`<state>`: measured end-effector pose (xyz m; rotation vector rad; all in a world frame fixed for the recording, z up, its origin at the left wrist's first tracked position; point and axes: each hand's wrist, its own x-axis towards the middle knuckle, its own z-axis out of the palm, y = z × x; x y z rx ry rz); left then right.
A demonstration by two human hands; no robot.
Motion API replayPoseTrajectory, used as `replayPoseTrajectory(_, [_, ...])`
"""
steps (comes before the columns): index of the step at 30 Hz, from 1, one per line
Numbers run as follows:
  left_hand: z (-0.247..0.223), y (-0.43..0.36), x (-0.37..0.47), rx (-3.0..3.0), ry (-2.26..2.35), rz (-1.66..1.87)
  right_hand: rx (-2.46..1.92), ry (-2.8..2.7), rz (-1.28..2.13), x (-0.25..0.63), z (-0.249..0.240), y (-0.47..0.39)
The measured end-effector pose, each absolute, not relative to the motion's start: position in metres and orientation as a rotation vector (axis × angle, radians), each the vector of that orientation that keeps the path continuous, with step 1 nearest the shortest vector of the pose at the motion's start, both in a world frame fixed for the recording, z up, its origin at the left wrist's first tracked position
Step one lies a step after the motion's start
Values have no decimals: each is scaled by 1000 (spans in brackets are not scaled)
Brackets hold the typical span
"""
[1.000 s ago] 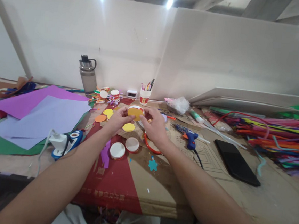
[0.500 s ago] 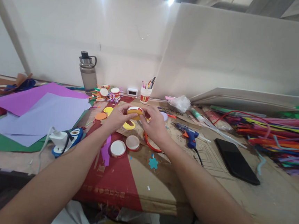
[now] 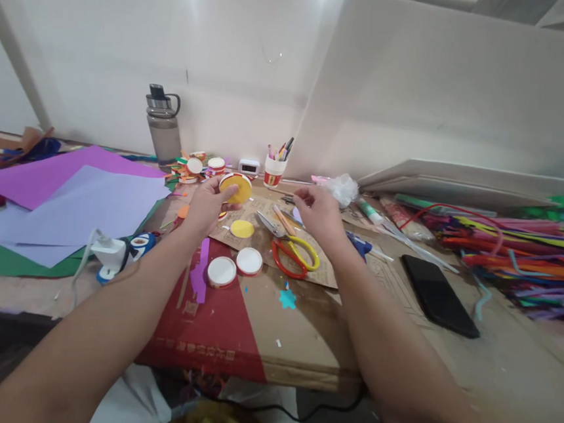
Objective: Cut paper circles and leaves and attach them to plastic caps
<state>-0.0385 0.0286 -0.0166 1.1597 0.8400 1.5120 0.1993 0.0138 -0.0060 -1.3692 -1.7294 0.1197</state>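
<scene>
The left hand [image 3: 208, 200] holds a round lid [image 3: 235, 187] with a yellow paper face, raised above the table [image 3: 518, 383]; its fingers close around the lid's rim. The right hand [image 3: 320, 213] hovers apart from it to the right, fingers loosely curled and holding nothing, just above the scissors [image 3: 291, 246] with red and yellow handles. A loose yellow paper circle [image 3: 242, 228] lies on the cardboard below the lid, and two white lids with red rims [image 3: 235, 267] sit side by side nearer the person. A black phone [image 3: 439, 294] lies well to the right, and purple paper sheets [image 3: 71, 193] spread on the left.
</scene>
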Motion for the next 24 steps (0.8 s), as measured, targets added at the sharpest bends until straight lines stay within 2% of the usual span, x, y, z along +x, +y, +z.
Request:
replayPoseTrajectory(5, [-21,29,-39,1147,852,1506,-1730,-1832,-153,212,3,7])
replayPoseTrajectory(9, [-23,29,-38,1147,870,1485,-2087,-1951,-132,213,3,4])
replayPoseTrajectory(13, [-24,30,-39,1182,868,1478,-2265,-2115,-102,207,-11,8])
replayPoseTrajectory(19, [-29,31,-38,1238,766,1474,-2270,-2175,-80,195,-29,9])
replayPoseTrajectory(24, [-32,29,-37,1312,729,1456,-2115,-2152,-4,194,-24,8])
